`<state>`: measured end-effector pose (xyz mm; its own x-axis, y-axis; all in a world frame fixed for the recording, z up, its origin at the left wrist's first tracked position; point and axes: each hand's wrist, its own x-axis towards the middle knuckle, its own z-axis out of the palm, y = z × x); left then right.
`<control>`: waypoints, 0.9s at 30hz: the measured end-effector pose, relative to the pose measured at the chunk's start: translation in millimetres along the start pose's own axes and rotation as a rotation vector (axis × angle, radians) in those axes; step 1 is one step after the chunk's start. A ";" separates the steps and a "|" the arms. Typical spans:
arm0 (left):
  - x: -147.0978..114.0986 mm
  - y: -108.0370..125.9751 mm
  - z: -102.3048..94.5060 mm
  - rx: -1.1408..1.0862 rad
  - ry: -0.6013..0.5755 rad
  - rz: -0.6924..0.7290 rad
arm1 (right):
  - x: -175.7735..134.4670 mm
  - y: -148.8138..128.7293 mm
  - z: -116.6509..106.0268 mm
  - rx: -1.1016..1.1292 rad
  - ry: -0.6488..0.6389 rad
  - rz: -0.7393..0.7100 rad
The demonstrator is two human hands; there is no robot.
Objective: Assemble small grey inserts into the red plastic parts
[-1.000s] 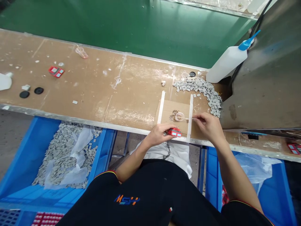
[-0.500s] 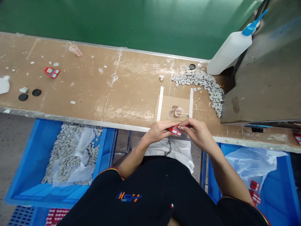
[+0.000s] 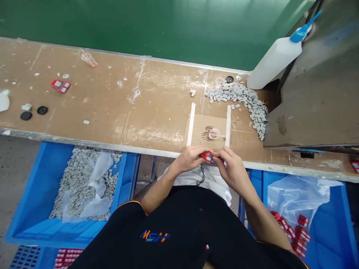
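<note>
Just off the table's front edge, a small red toy car [image 3: 206,156] with pale windows is held between both hands. My left hand [image 3: 188,160] is closed around its left side, fingers over the top and thumb beneath. On its right end press the pinched thumb and fingertips of my right hand [image 3: 230,167]; whether a small part is also between them is hidden. Beyond the hands, a small clear cup [image 3: 214,134] with a thin stick stands on a cardboard sheet [image 3: 200,123] edged with white tape strips. Small grey rectangular pieces [image 3: 244,95] lie heaped behind it, to the right.
A white squeeze bottle [image 3: 276,61] leans at the back right beside a metal box [image 3: 316,93]. Blue bins stand below: one [image 3: 30,194] with grey pieces at left, another [image 3: 333,224] with red cars at right. Another red car [image 3: 60,85] and black discs [image 3: 42,110] lie at left.
Both hands and the toy car have shifted slightly; my right hand moved left, closer to the car. The right forearm swung inward, uncovering more red cars in the right bin.
</note>
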<state>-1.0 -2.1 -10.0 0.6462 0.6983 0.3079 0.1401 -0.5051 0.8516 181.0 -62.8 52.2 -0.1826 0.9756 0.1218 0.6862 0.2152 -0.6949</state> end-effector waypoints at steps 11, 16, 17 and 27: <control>3.0 0.8 -1.2 -0.125 0.134 0.097 | -15.1 4.4 35.2 0.543 0.246 0.283; 8.1 5.4 -5.3 -0.234 0.102 0.113 | -16.8 8.4 37.8 0.535 0.284 0.283; 8.7 6.4 -5.6 -0.260 0.111 0.078 | -15.6 9.4 34.5 0.470 0.277 0.261; 9.1 4.8 -9.5 -0.437 0.092 -0.097 | -8.0 16.2 21.0 0.331 0.176 0.142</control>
<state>-1.6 6.7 0.9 0.5737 0.7839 0.2374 -0.1457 -0.1876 0.9714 178.7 -68.0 25.1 0.0404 0.9934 0.1075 0.4265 0.0802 -0.9009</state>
